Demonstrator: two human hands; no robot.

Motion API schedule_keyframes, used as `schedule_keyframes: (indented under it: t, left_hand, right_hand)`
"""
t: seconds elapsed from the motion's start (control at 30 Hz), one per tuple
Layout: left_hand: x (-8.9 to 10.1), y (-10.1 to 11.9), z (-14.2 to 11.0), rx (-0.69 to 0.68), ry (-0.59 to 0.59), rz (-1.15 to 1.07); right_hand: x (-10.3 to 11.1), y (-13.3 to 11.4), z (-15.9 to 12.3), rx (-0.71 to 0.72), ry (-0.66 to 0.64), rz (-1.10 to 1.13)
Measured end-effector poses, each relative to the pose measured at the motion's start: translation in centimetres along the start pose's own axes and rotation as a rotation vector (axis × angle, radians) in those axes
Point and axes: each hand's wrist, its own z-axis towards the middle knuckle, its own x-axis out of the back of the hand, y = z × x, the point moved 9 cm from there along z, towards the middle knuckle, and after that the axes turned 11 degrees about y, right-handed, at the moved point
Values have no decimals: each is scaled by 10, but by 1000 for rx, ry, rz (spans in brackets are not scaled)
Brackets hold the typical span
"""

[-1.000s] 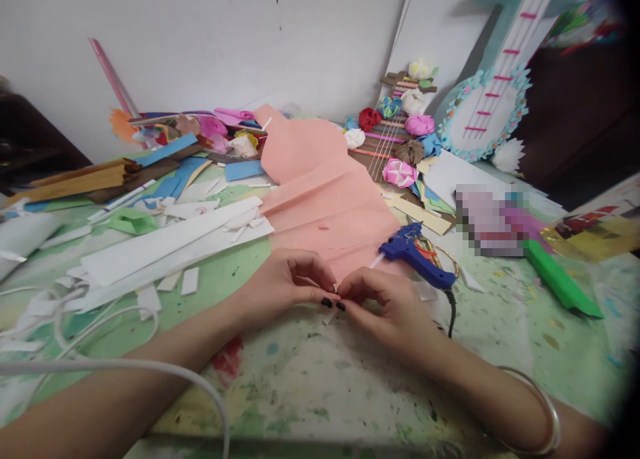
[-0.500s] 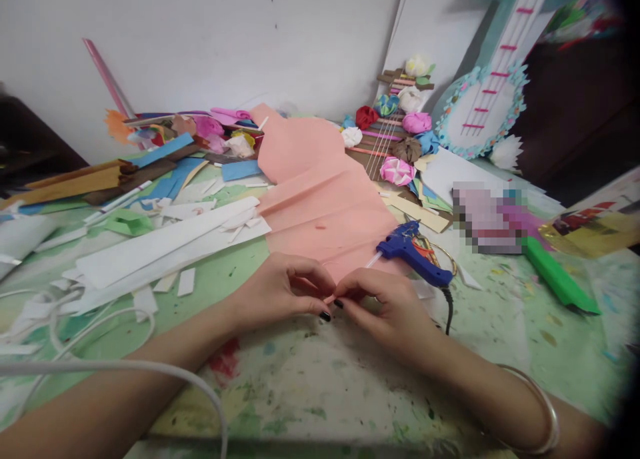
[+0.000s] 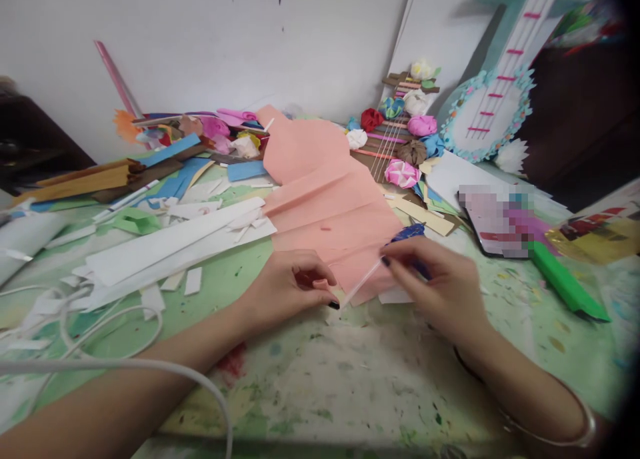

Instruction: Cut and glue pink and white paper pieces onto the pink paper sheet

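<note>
My left hand (image 3: 290, 285) is closed, thumb and forefinger pinching a small pink paper piece (image 3: 321, 284) near the front edge of a large pink paper sheet (image 3: 325, 199). My right hand (image 3: 440, 285) is over a blue glue gun (image 3: 410, 231), largely covering it. Its thumb and forefinger come together at the upper end of a pale glue stick (image 3: 361, 283), which slants down toward my left fingertips. How firmly they grip it is hard to see.
White paper strips (image 3: 175, 245) and scraps lie left beside a white cable (image 3: 120, 364). Coloured paper and paper flowers (image 3: 403, 173) line the wall. A phone (image 3: 493, 225), partly blurred, and a green paper piece (image 3: 567, 282) sit right. A paper-decorated instrument (image 3: 493, 115) leans behind.
My right hand has left my left fingertips and moved right and up over the glue gun, uncovering more of the glue stick. My left hand keeps its pinch. The view has shifted slightly.
</note>
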Motion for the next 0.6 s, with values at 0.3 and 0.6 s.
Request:
schedule_keyframes:
  t: [0.3,0.6]
  left_hand:
    - [3,-19,-1,201,18,18]
    - [-6,-16,-2,186,-99,-108]
  right_hand:
    - [18,72,9,-146,-67,-648]
    - [9,83,4,-240,-235,-724]
